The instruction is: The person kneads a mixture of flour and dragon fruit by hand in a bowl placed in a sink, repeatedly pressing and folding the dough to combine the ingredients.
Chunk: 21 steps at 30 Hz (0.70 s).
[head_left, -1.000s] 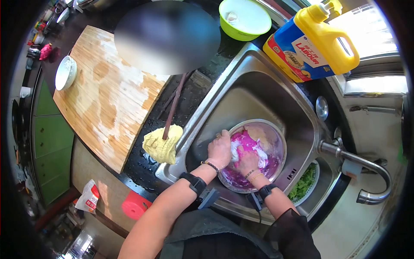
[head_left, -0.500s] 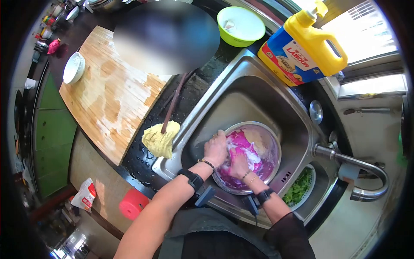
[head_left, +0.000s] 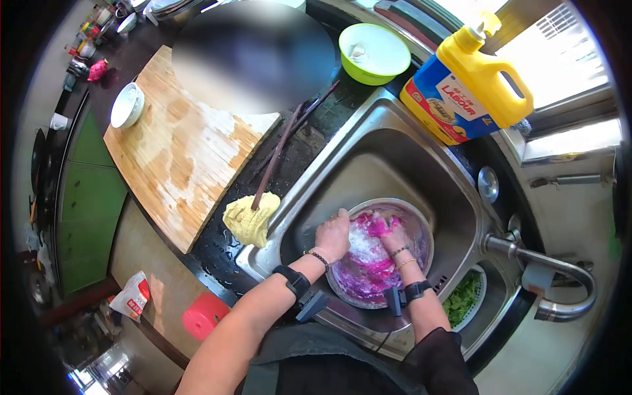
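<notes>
A metal bowl (head_left: 426, 253) stands in the steel sink, holding bright pink dough (head_left: 375, 280) with white flour over its upper part. My left hand (head_left: 333, 237) is closed on the bowl's left rim, its thumb at the top. Inside the bowl, my right hand (head_left: 394, 238) grips pink dough at the far right side, its fingers bent and smeared with pink. A lump of pale yellow dough (head_left: 247, 224) sits on the counter by the sink's left edge, and a brown chopstick (head_left: 273, 161) leans on it.
Left of the sink lies a floury wooden board (head_left: 174, 151) with a white bowl (head_left: 128, 105). Behind the sink stand a green bowl (head_left: 374, 54) and a yellow detergent jug (head_left: 464, 89). A tap (head_left: 559, 257) rises over the right basin, which holds leafy greens (head_left: 463, 299).
My right hand has moved from the bowl's middle to its far right side, uncovering more floury dough. My left hand stays at the left rim. The whole view has shifted slightly.
</notes>
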Each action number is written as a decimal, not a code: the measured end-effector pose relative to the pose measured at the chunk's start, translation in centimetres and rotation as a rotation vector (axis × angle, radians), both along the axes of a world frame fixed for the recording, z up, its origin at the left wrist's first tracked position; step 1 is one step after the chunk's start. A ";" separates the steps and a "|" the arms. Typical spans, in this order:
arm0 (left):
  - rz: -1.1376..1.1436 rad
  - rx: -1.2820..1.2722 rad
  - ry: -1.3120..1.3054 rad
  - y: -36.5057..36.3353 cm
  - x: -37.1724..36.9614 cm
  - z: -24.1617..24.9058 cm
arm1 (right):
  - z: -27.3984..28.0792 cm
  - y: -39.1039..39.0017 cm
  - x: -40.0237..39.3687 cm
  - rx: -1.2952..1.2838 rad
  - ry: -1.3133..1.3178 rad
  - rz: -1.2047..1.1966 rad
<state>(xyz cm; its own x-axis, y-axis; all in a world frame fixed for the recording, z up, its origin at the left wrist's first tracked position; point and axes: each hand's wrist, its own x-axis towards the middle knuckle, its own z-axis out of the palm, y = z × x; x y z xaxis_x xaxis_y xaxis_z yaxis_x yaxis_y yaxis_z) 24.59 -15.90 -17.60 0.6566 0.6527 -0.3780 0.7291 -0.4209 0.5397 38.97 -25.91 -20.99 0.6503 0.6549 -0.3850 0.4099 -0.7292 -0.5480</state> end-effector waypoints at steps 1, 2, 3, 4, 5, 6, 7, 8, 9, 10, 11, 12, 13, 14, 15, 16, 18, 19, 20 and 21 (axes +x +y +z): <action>-0.007 -0.001 -0.002 0.0 0.0 -0.1 | 0.4 0.9 -0.4 0.028 0.000 0.112; -0.003 0.019 -0.007 -0.1 0.0 -0.3 | -2.3 0.7 -0.1 -0.112 -0.039 0.189; -0.003 0.009 0.002 -0.2 -0.1 -0.4 | -2.4 0.7 -0.5 -0.122 -0.030 0.189; 0.006 -0.003 0.005 -0.2 0.0 -0.3 | -2.4 0.9 -0.6 -0.129 -0.052 0.274; 0.018 -0.007 0.005 -0.1 0.2 -0.3 | -2.2 1.4 -0.7 -0.129 -0.079 0.361; 0.017 -0.002 0.005 -0.1 0.3 -0.3 | -2.1 2.1 -1.0 -0.190 0.017 0.414; 0.012 0.004 -0.004 -0.1 0.3 -0.4 | -3.1 2.3 -1.1 -0.182 0.020 0.413; 0.004 0.009 -0.012 -0.1 0.2 -0.5 | -4.8 2.3 -1.4 -0.247 0.075 0.575; 0.001 0.013 -0.008 -0.1 0.1 -0.6 | -5.8 2.4 -1.5 -0.313 0.128 0.737; 0.019 0.030 -0.036 -0.2 0.1 -0.7 | -3.1 3.1 -2.2 -0.349 0.128 0.803; 0.036 0.044 -0.066 -0.4 0.2 -0.8 | -1.5 2.9 -2.5 -0.350 0.129 0.794; 0.025 0.038 -0.068 -0.5 0.2 -0.8 | -0.1 2.3 -2.8 -0.275 0.137 0.819; 0.026 0.044 -0.078 -0.4 0.1 -0.7 | 1.3 1.6 -3.0 -0.201 0.142 0.842; 0.031 0.051 -0.089 -0.2 0.1 -0.7 | 2.9 0.4 -3.2 -0.129 0.131 0.835; 0.025 0.045 -0.093 -0.2 0.1 -0.8 | 4.3 -0.9 -3.3 -0.057 0.120 0.829; 0.028 0.039 -0.087 -0.1 0.1 -0.9 | 5.3 -2.3 -3.3 -0.065 0.120 0.823; 0.027 0.022 -0.087 -0.1 0.1 -0.8 | 7.0 -5.1 -2.9 0.162 -0.032 0.706; 0.035 0.025 -0.080 -0.1 0.2 -0.7 | 8.0 -6.0 -2.8 0.151 -0.034 0.701; 0.042 0.029 -0.073 -0.2 0.2 -0.6 | 8.9 -6.8 -2.7 0.038 -0.054 0.667; 0.036 0.023 -0.077 -0.2 0.2 -0.5 | 9.5 -7.5 -2.9 -0.072 -0.075 0.632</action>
<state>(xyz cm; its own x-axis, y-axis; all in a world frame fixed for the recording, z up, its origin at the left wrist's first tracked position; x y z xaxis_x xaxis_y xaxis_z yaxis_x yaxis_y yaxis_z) 24.75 -16.13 -18.15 0.6590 0.6845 -0.3116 0.7006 -0.4079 0.5855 36.02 -33.38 -11.51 0.1740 0.8950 -0.4107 0.8082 -0.3681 -0.4598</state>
